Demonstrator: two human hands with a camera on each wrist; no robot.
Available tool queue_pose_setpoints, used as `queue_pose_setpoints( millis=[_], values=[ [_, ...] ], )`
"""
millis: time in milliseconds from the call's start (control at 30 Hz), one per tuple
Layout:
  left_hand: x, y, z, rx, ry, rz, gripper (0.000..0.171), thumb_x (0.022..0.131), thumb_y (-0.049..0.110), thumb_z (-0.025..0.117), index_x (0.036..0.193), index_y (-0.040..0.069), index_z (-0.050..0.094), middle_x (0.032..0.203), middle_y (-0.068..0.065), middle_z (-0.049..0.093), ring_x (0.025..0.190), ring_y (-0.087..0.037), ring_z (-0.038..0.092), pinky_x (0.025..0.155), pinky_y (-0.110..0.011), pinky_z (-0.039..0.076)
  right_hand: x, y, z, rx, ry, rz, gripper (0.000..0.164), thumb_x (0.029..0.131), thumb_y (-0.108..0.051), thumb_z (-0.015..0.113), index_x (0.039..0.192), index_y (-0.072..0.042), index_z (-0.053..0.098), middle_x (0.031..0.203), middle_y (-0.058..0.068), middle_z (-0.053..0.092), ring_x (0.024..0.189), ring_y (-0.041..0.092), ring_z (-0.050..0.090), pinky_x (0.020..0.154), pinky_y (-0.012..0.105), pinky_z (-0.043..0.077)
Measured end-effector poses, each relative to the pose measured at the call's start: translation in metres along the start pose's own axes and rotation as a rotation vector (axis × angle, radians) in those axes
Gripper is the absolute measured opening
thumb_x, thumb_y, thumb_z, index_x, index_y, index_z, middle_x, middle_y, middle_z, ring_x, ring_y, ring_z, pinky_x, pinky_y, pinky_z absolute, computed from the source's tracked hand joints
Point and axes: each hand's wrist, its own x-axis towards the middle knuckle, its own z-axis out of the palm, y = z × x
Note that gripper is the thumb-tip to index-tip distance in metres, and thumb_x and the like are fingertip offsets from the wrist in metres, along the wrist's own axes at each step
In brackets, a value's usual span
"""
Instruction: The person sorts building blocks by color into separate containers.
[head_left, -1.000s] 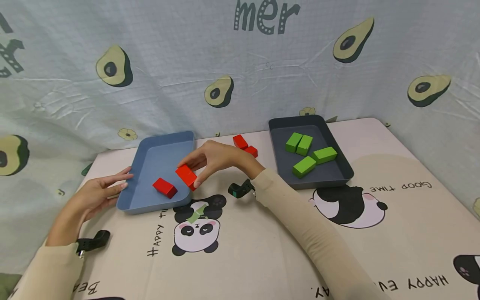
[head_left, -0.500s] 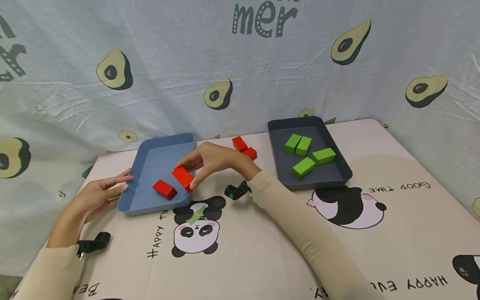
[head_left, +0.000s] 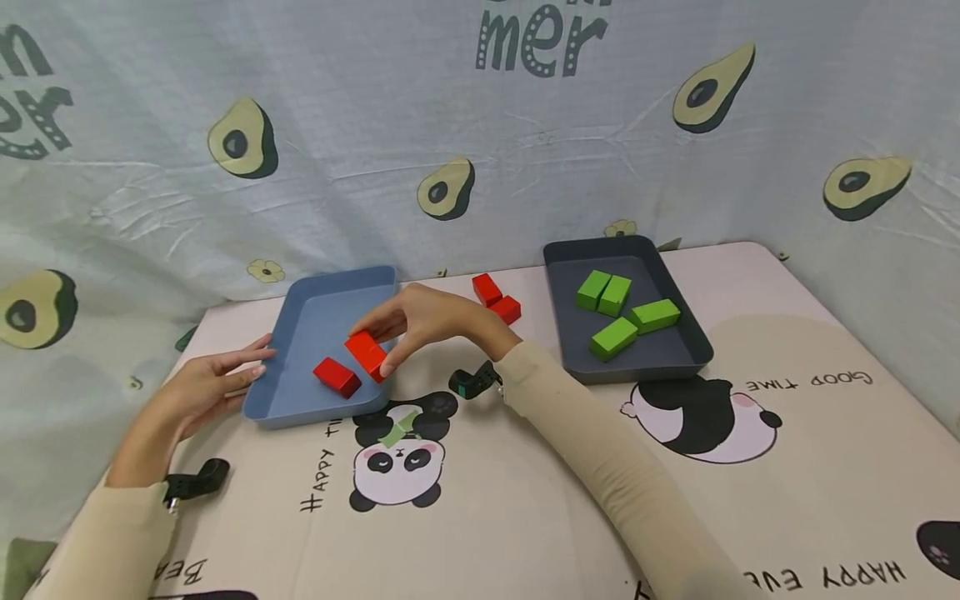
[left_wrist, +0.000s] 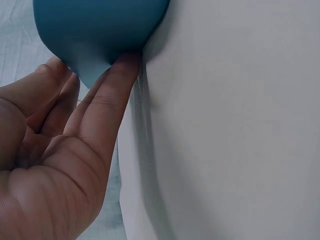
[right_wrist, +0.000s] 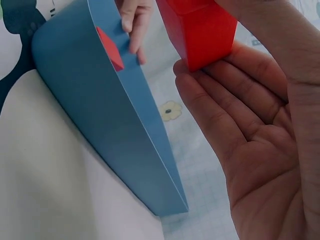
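Note:
My right hand (head_left: pixel 431 317) pinches a red block (head_left: pixel 367 354) between thumb and fingers, above the right side of the blue tray (head_left: pixel 322 312). In the right wrist view the held block (right_wrist: pixel 205 37) is close to the palm, higher than the tray wall (right_wrist: pixel 95 100). Another red block (head_left: pixel 336 377) lies inside the tray near its front. At the tray's left side is my left hand (head_left: pixel 198 392), fingers extended and touching the wall. Fingertips of the left hand (left_wrist: pixel 75 135) press against the tray's outer side (left_wrist: pixel 100 35) in the left wrist view.
Two red blocks (head_left: pixel 487 289) lie on the table at the back, between the trays. A dark grey tray (head_left: pixel 637 371) on the right holds several green blocks (head_left: pixel 613 337). A hanging patterned cloth (head_left: pixel 337 108) stands behind the table's rear edge.
The right hand has shifted slightly left with the red block, further over the blue tray, then stayed nearly still. The left hand keeps its place at the tray. The head view has shifted a little.

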Motion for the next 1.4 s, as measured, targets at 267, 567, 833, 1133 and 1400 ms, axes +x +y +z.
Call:
queue_pose_setpoints(
  millis=[267, 567, 833, 1133, 1400],
  values=[
    [0.002, 0.002, 0.002, 0.096, 0.019, -0.007, 0.068, 0.102, 0.023, 0.064, 0.155, -0.004, 0.032, 0.17, 0.001, 0.006, 0.128, 0.012, 0.047, 0.094, -0.014, 0.052, 0.004, 0.003, -0.001, -0.007, 0.005, -0.006, 0.064, 0.078, -0.013, 0.09, 0.135, -0.002, 0.065, 0.129, 0.007, 0.07, 0.114, 0.01, 0.068, 0.103, 0.034, 0.053],
    [0.001, 0.001, -0.001, 0.054, 0.017, 0.006, 0.065, 0.101, 0.018, 0.065, 0.153, -0.006, 0.034, 0.17, -0.001, 0.006, 0.109, 0.021, 0.052, 0.091, -0.015, 0.054, 0.012, 0.001, 0.0, -0.017, -0.004, -0.008, 0.065, 0.078, -0.014, 0.09, 0.136, -0.002, 0.064, 0.131, 0.008, 0.069, 0.116, 0.01, 0.067, 0.102, 0.027, 0.052],
    [0.001, 0.0, -0.001, 0.071, 0.022, -0.002, 0.065, 0.102, 0.019, 0.064, 0.154, -0.003, 0.034, 0.17, -0.001, 0.006, 0.129, 0.009, 0.046, 0.093, -0.016, 0.053, 0.015, 0.001, 0.0, 0.001, -0.014, 0.0, 0.065, 0.079, -0.013, 0.09, 0.137, 0.0, 0.063, 0.132, 0.008, 0.068, 0.116, 0.01, 0.067, 0.105, 0.033, 0.052],
    [0.002, -0.001, -0.001, 0.033, 0.017, 0.007, 0.059, 0.101, 0.017, 0.065, 0.153, 0.001, 0.041, 0.17, -0.001, 0.006, 0.117, 0.017, 0.051, 0.092, -0.016, 0.054, 0.019, 0.001, -0.002, -0.009, -0.004, -0.002, 0.065, 0.078, -0.011, 0.09, 0.137, -0.001, 0.063, 0.133, 0.009, 0.068, 0.118, 0.011, 0.066, 0.102, 0.023, 0.051],
    [0.001, -0.003, -0.002, 0.042, 0.025, 0.004, 0.061, 0.101, 0.018, 0.065, 0.153, -0.001, 0.039, 0.17, -0.001, 0.006, 0.111, 0.02, 0.051, 0.092, -0.015, 0.054, 0.025, 0.002, -0.005, 0.008, -0.015, -0.018, 0.064, 0.079, -0.009, 0.089, 0.137, 0.001, 0.063, 0.131, 0.01, 0.068, 0.117, 0.012, 0.067, 0.103, 0.026, 0.052]
  ],
)
